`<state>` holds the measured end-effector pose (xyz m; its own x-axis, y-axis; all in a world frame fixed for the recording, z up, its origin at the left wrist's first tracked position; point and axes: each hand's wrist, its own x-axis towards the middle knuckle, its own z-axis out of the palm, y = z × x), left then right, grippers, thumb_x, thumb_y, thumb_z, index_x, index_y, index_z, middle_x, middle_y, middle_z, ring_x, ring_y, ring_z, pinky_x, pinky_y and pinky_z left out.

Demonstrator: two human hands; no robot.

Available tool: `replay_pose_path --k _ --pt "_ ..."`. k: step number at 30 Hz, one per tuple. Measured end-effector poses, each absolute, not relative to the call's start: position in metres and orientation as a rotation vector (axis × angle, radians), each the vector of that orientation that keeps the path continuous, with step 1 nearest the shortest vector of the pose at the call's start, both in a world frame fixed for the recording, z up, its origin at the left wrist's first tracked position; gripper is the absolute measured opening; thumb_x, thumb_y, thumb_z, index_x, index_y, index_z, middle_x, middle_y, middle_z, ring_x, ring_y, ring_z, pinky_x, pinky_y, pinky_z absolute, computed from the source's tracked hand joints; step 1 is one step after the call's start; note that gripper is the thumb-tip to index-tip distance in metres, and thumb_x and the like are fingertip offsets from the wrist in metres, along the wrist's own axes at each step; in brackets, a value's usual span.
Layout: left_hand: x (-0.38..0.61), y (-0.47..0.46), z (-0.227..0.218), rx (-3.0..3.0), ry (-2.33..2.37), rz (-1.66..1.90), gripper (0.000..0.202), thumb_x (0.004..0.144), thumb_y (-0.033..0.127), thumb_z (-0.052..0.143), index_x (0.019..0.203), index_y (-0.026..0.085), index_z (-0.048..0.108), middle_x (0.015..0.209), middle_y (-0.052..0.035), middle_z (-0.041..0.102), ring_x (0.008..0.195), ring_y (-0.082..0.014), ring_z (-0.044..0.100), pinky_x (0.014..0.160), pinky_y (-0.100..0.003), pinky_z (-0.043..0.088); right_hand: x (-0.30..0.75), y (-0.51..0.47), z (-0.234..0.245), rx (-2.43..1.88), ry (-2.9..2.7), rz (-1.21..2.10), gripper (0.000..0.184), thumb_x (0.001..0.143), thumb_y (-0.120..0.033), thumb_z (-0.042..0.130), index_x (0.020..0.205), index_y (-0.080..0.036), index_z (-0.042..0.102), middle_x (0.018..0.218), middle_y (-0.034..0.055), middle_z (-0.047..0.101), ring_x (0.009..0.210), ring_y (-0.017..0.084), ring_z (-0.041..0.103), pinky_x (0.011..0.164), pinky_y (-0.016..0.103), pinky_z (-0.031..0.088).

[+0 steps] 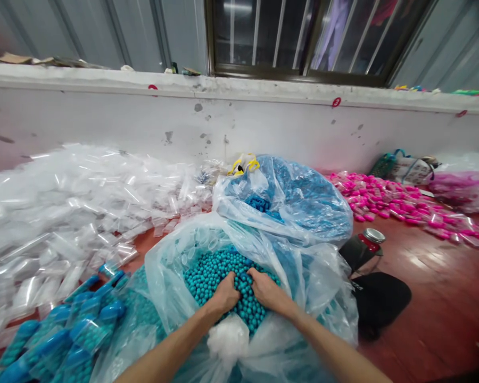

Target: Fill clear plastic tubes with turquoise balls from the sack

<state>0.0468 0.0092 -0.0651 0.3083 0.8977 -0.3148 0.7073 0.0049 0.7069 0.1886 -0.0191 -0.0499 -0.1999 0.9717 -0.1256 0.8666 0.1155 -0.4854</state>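
Observation:
A large clear plastic bag (163, 266) stands open in front of me, filled with small round teal beads (207, 268). Both hands reach down into it, close together at the surface of the beads. My left hand (225, 293) is closed with its fingers curled in among the beads. Opposite it, my right hand (266, 291) is likewise closed, fingertips bent down to the beads. What lies in either grip is hidden or too small to make out. A white crumpled plastic bundle (229, 340) sits at the bag's near edge, between my forearms.
Clear plastic tubes (83, 207) are heaped at left. Blue-capped tubes of teal beads (80, 324) lie nearer. Behind stands a bag of blue pieces (303, 197). Pink-filled packs (387, 202) lie far right, a jar with a metal lid (372, 239) and black object (381, 300) nearer.

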Motion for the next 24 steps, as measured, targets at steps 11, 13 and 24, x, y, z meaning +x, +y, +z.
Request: replay_pose_path --k 11,13,24 --pt "0.039 0.006 -0.066 1.453 1.252 0.602 0.022 0.059 0.012 0.058 0.078 0.017 0.048 0.060 0.0072 0.048 0.056 -0.0086 0.044 0.056 -0.020 0.034 0.200 -0.014 -0.047 -1.764 -1.898 0.754 0.020 0.084 -0.023 0.039 0.096 -0.016 0.053 0.087 0.0042 0.062 0.082 0.016 0.057 0.074 0.025 0.040" --pt "0.040 0.006 -0.064 1.557 1.321 0.495 0.017 0.059 0.014 0.059 0.074 0.016 0.050 0.061 0.0066 0.048 0.058 -0.0090 0.044 0.056 -0.020 0.034 0.199 -0.017 -0.044 -1.824 -1.985 0.649 0.021 0.086 -0.024 0.036 0.092 -0.017 0.055 0.089 0.0056 0.064 0.086 0.016 0.058 0.075 0.025 0.040" --pt "0.056 0.025 -0.066 1.581 1.433 0.307 0.007 0.060 0.017 0.059 0.059 0.017 0.052 0.067 -0.0021 0.058 0.082 -0.0205 0.054 0.069 -0.027 0.037 0.195 -0.016 -0.043 -2.066 -1.958 0.706 0.022 0.083 -0.013 0.034 0.090 -0.014 0.054 0.086 0.0124 0.064 0.085 0.022 0.060 0.070 0.030 0.040"
